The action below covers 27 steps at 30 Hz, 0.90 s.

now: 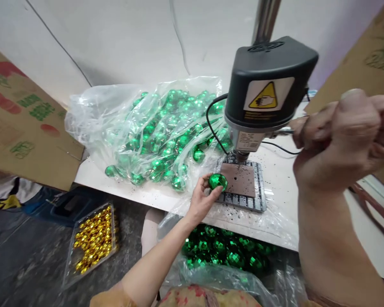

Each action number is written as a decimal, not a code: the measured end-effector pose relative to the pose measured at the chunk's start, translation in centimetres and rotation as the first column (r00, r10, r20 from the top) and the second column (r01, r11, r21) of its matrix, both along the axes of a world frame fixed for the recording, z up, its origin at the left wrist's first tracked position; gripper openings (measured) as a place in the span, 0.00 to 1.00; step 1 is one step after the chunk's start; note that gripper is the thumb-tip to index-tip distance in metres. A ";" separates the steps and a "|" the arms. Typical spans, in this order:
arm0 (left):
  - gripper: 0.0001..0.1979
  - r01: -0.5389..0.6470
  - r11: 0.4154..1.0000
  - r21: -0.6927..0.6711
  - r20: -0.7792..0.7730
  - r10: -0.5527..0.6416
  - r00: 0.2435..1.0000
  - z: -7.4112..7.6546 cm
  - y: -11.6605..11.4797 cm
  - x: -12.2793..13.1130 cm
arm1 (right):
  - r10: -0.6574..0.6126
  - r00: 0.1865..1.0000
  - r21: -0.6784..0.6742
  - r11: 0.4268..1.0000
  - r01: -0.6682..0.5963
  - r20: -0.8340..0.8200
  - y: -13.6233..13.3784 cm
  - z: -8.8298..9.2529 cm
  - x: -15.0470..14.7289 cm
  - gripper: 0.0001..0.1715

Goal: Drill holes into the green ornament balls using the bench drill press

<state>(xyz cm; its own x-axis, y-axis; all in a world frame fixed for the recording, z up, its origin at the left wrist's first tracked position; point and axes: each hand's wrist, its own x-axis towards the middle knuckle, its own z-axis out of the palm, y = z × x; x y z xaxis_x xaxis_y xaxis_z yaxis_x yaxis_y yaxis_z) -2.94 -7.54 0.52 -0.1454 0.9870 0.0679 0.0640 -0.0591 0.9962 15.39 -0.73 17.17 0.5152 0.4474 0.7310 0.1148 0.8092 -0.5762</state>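
My left hand [202,197] pinches a shiny green faceted ball [218,182] between thumb and fingers, at the left edge of the drill press base [259,200]. A brownish square plate [243,181] with a small dark hole lies on that base, with dark chips scattered about. Above it stands the black drill press head [269,85] with a yellow warning label, its chuck [242,156] over the plate. My right hand [345,136] is closed around the feed lever [285,131] on the head's right side; most of the lever is hidden in the fist.
A clear plastic bag [99,115] of green balls [156,164] spreads over the white table [128,192]. More green balls [235,258] fill a bag at my lap. A clear tray [67,273] of gold balls [96,238] is at lower left. Cardboard boxes [28,128] flank both sides.
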 end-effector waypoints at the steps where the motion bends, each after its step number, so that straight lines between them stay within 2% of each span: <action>1: 0.28 0.017 1.000 0.014 -0.003 -0.017 1.000 -0.2 0.8 0.0 | 0.015 1.000 0.070 0.997 -0.015 0.001 0.1 0.0 0.0 0.24; 3: 0.28 0.035 0.998 0.052 -0.023 -0.033 0.999 -0.7 2.3 0.0 | 0.048 0.999 0.172 0.984 -0.047 -0.002 0.5 -0.1 0.0 0.25; 7: 0.29 0.074 0.992 0.099 -0.101 -0.064 0.993 -1.7 5.0 0.0 | 0.073 0.997 0.226 0.971 -0.071 -0.003 1.1 -0.2 0.0 0.27; 12: 0.29 0.165 0.980 0.108 -0.132 -0.150 0.980 -2.1 7.2 0.3 | 0.033 0.999 0.121 0.992 -0.035 0.018 0.8 -0.3 -0.1 0.29; 17: 0.29 0.241 0.960 0.140 -0.154 -0.219 0.964 -2.1 7.9 0.4 | -0.091 0.985 -0.001 0.996 0.092 0.148 0.8 -0.8 0.1 0.29; 22: 0.30 0.290 0.950 0.111 -0.152 -0.273 0.950 -1.9 7.9 0.7 | -0.106 0.982 0.011 0.994 0.106 0.158 1.0 -0.9 0.2 0.30; 27: 0.28 0.272 0.949 0.156 -0.249 -0.229 0.941 -1.5 7.9 1.1 | -0.180 0.956 0.049 0.984 0.174 0.233 1.1 -1.1 0.1 0.27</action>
<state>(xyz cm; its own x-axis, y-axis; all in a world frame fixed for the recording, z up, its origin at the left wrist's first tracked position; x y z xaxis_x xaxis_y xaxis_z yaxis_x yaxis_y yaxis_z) -1.85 0.33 -0.94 0.1455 0.9559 0.2553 0.2439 -0.2847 0.9270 15.53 0.39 16.11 0.3959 0.3425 0.8520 0.3875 0.7788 -0.4932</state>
